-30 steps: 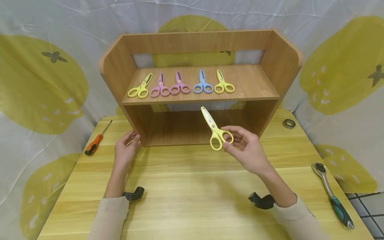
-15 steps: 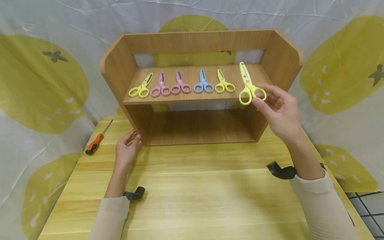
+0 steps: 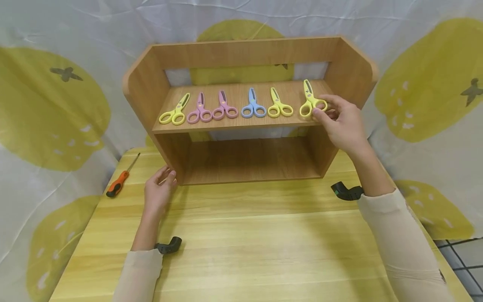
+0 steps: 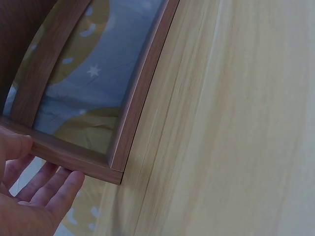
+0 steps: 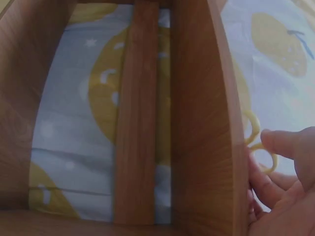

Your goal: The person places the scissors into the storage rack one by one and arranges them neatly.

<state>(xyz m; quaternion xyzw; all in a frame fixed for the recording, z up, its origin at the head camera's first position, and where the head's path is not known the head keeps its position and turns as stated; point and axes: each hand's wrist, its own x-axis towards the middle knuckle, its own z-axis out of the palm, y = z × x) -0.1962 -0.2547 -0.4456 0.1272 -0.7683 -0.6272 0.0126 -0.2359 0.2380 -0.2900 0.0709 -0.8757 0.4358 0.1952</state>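
My right hand [image 3: 345, 123] pinches one handle loop of a pair of yellow scissors [image 3: 310, 100] at the right part of the rack's upper shelf. Their blades point to the back; whether they touch the board I cannot tell. In the right wrist view the yellow loops [image 5: 253, 125] show past the shelf board's edge. To their left lie yellow scissors [image 3: 278, 105], blue scissors [image 3: 253, 105], pink scissors [image 3: 224, 107], more pink scissors [image 3: 200, 110] and yellow scissors [image 3: 175, 111]. My left hand [image 3: 160, 191] rests, fingers loosely bent, against the lower left side of the wooden rack [image 4: 74, 157].
On the wooden table [image 3: 241, 243], an orange and black screwdriver [image 3: 120, 180] lies left of the rack. The lower compartment [image 3: 249, 161] faces me. A patterned cloth [image 3: 68, 25] hangs behind. A black wrist device [image 3: 170, 245] sits on each forearm.
My right hand has carried the yellow scissors up and right from before the lower compartment, then lowered them toward the upper shelf. The left hand stays at the rack's side.
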